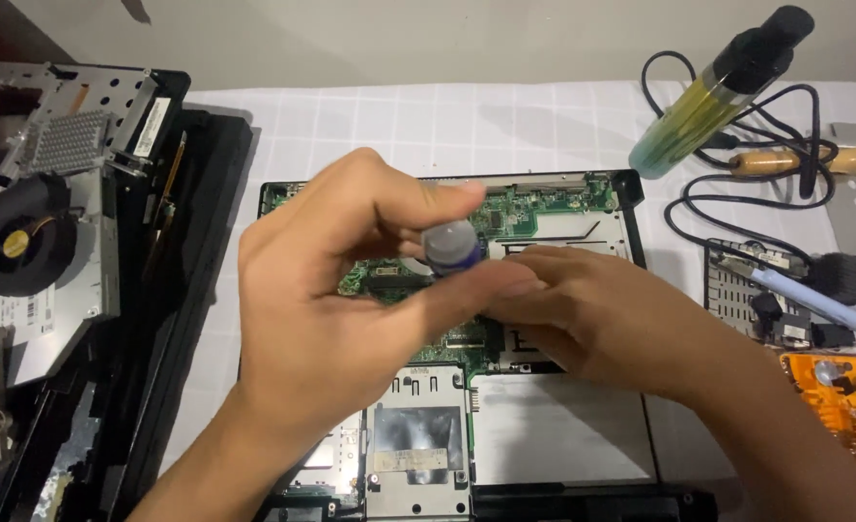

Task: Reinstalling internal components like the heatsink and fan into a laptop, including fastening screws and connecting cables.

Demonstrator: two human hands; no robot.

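Your left hand point(336, 290) holds a small grey-capped tube point(450, 246) in a closed grip, thumb and fingers clamped round it, above the middle of an opened laptop base point(554, 425) on the counter point(428, 126). Your right hand point(602, 314) comes in from four o'clock. Its fingertips meet the left thumb just under the tube, and its grip looks pinched together, though whether it holds anything cannot be told.

The green circuit board point(534, 198) shows at twelve o'clock from your hands. It seems you are readying the tube, perhaps working its cap or nozzle, over the board. The next move likely calls for a steady, small squeeze aimed at one spot.

At nine o'clock lies a removed cooling fan point(17, 246) on a metal frame. At two o'clock sit a yellow-green bottle point(708, 101) and black cables point(737, 188).
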